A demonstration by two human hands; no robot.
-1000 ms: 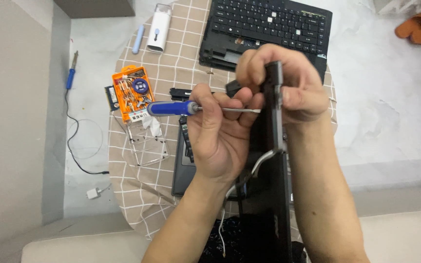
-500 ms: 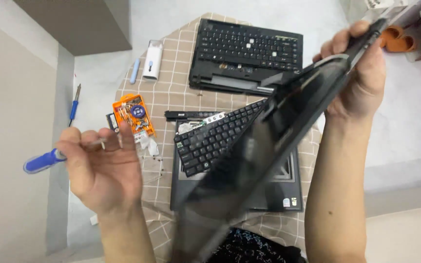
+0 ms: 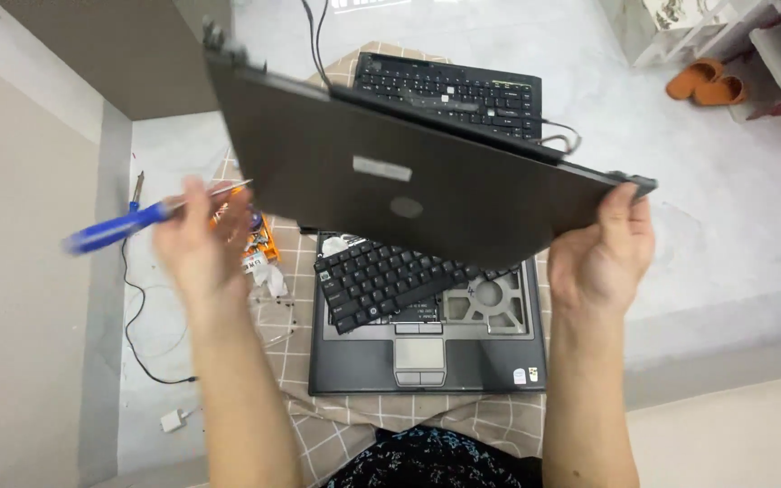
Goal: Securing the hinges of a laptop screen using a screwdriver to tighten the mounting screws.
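The right hand (image 3: 603, 262) is closed on the right corner of a detached dark grey laptop lid (image 3: 409, 185), thumb over the edge, fingers hidden beneath. The left hand (image 3: 201, 239) is closed on a blue-handled screwdriver (image 3: 124, 226), blurred, shaft pointing right toward the lid's lower left edge; whether the left hand also touches the lid cannot be told.

The lid is held in the air, outer face toward the camera, long axis running from upper left down to lower right. The right hand is the one clearly bearing it.

Below the lid, an opened laptop base (image 3: 427, 348) is seen, its keyboard (image 3: 390, 285) lifted loose and lying skewed across it. A second laptop base (image 3: 449, 90) lies further off, partly hidden by the lid. An orange parts box (image 3: 259, 248) lies just beside the left hand.

All is laid on a checked cloth (image 3: 336, 425) on a pale grey floor (image 3: 734, 208). A soldering iron (image 3: 137, 188) with cable lies left; orange slippers (image 3: 707, 83) sit at the upper right.
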